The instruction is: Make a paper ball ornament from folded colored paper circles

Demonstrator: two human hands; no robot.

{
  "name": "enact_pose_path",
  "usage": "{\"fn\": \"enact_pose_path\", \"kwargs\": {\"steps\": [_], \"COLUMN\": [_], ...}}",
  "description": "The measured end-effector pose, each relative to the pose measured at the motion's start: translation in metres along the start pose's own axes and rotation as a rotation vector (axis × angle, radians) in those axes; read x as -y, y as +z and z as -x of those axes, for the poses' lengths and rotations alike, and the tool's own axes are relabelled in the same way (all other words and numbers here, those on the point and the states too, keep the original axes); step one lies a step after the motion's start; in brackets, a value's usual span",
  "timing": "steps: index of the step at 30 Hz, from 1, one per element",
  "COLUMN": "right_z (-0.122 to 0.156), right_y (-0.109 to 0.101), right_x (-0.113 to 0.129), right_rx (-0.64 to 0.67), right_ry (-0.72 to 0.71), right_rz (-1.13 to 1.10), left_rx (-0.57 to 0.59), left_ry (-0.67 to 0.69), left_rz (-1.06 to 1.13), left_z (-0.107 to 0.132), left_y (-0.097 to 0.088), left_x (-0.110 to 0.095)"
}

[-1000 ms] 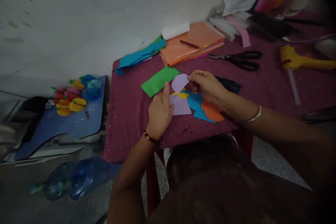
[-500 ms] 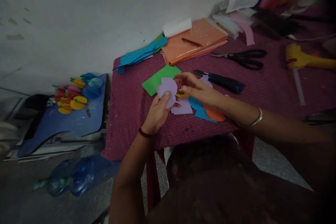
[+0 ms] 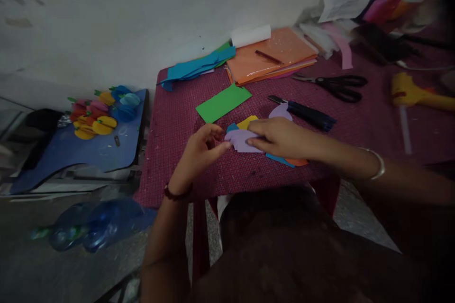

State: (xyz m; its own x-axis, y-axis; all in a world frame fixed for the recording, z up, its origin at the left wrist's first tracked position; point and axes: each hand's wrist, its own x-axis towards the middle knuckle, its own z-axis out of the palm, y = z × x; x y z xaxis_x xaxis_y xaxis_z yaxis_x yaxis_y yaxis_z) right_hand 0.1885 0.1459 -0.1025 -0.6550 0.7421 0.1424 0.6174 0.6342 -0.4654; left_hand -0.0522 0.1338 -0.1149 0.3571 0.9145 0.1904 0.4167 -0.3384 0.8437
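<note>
My right hand (image 3: pixel 275 137) has its thumb and fingers on a lilac paper cutout (image 3: pixel 242 141) low over the table. At the cutout's left end is my left hand (image 3: pixel 206 149), its fingers loosely bent and apart from the thumb; the thumb tip is close to the paper's edge, and I cannot tell if it touches. Yellow paper (image 3: pixel 248 122) and blue paper (image 3: pixel 280 159) show around the right hand, with an orange piece (image 3: pixel 297 162) beneath the wrist. Another lilac cutout (image 3: pixel 280 111) lies behind that hand. A green paper rectangle (image 3: pixel 223 103) lies flat farther back.
A utility knife (image 3: pixel 309 114), black scissors (image 3: pixel 337 86) and a yellow glue gun (image 3: pixel 405 92) lie to the right on the red cloth (image 3: pixel 170 151). Orange sheets (image 3: pixel 263 66) and blue strips (image 3: pixel 195 67) lie along the wall. Colourful paper ornaments (image 3: pixel 94 120) sit on a blue board at left.
The lilac cutout that my left hand held up is no longer in it. My right hand has come down onto lilac paper, and my left hand has moved left and lower with its fingers loosened.
</note>
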Motion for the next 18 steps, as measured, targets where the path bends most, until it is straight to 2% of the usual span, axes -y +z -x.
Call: {"fn": "enact_pose_path", "kwargs": {"steps": [3, 7, 11, 18], "right_z": [0.015, 0.032, 0.042, 0.050], "right_y": [0.001, 0.026, 0.044, 0.053], "right_x": [0.016, 0.023, 0.018, 0.011], "right_rx": [0.131, 0.190, 0.156, 0.081], "right_ry": [-0.094, -0.063, 0.002, 0.033], "right_rz": [0.146, 0.206, 0.138, 0.002], "left_rx": [0.023, 0.107, 0.137, 0.164], "left_ry": [-0.006, -0.044, -0.045, -0.074], "left_rz": [-0.089, -0.155, -0.180, -0.138], "left_z": [0.028, 0.053, 0.056, 0.050], "left_y": [0.009, 0.036, 0.052, 0.062], "left_x": [-0.004, -0.001, 0.002, -0.010]}}
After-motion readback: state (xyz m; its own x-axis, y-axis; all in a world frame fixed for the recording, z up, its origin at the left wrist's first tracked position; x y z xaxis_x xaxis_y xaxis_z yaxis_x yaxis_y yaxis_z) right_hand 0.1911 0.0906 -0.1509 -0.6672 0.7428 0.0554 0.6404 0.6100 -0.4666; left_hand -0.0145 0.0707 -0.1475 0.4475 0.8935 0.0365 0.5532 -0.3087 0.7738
